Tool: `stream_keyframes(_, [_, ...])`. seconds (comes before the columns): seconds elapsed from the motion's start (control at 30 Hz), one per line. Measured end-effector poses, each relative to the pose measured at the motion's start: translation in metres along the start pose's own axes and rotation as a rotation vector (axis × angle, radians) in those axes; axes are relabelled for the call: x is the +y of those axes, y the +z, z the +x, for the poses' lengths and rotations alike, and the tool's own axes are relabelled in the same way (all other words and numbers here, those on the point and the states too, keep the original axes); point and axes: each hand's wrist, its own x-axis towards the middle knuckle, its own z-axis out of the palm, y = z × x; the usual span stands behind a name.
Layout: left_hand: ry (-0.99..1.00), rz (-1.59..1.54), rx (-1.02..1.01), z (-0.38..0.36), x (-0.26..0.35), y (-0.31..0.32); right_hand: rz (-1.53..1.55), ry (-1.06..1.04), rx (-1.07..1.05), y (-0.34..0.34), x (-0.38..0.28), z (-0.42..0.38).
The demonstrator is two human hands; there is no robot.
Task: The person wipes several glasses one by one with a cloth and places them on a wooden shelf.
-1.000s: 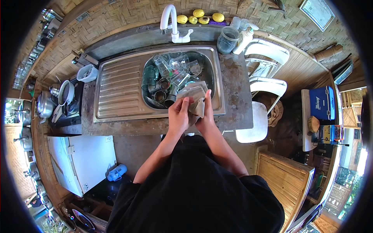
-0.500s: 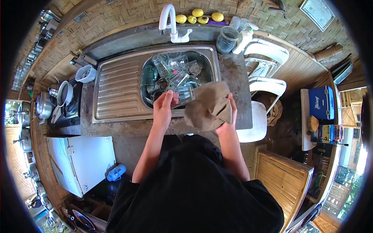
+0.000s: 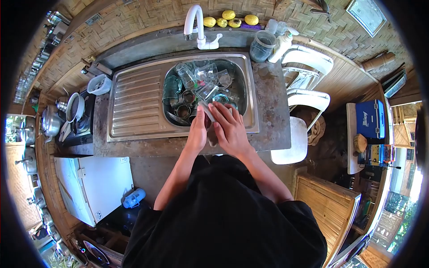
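Observation:
My left hand [image 3: 197, 129] is closed round a clear drinking glass [image 3: 204, 105], whose rim end just shows past the fingertips. My right hand [image 3: 231, 131] presses in from the other side, fingers bent over the glass. Part of a brown cloth [image 3: 213, 138] peeks out between the two palms; most of it is hidden under the right hand. Both hands are over the front edge of the steel sink [image 3: 134, 132]. Just beyond them, several glasses and jars [image 3: 206, 90] lie piled in the basin.
A white faucet [image 3: 199, 27] rises behind the sink, with several yellow fruits [image 3: 229, 15] on the ledge. At right stand a dark tub [image 3: 262, 46], a white bottle [image 3: 281, 47] and white chairs [image 3: 306, 100]. A pan [image 3: 75, 109] sits on the stove at left.
My right hand has moved left with the cloth and met my left hand at the glass. The cloth, earlier hanging wide, is now bunched between the hands.

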Motion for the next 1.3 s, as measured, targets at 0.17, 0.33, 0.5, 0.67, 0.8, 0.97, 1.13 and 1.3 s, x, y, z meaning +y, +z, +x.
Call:
stream_keyframes(0.17, [-0.054,-0.103,-0.097,-0.007,0.021,0.009,0.028,-0.135,-0.014,-0.013,0.011,-0.005])
stream_keyframes(0.33, [-0.172,0.030,-0.137,-0.009,0.025,0.014,-0.186,-0.302,0.015,-0.015,0.004,0.003])
stream_keyframes(0.5, [-0.057,0.259,-0.070,0.001,-0.003,0.004,0.076,-0.125,0.014,-0.006,0.010,0.003])
stream_keyframes(0.67, [0.120,0.686,0.012,-0.018,0.007,0.021,0.269,0.610,-0.249,-0.011,0.007,0.017])
stream_keyframes(0.8, [0.001,0.418,-0.028,-0.002,-0.012,0.002,0.224,0.317,0.091,0.006,0.001,0.007])
stream_keyframes(0.97, [-0.063,0.056,-0.039,-0.011,0.026,0.029,-0.197,-0.184,0.163,0.000,-0.005,0.003])
stream_keyframes(1.13, [0.018,0.421,-0.114,-0.003,0.010,0.005,0.048,-0.024,0.156,0.007,0.001,0.009])
stream_keyframes(1.3, [0.314,0.810,0.054,-0.013,0.021,0.032,0.276,0.296,-0.124,-0.009,0.004,0.022])
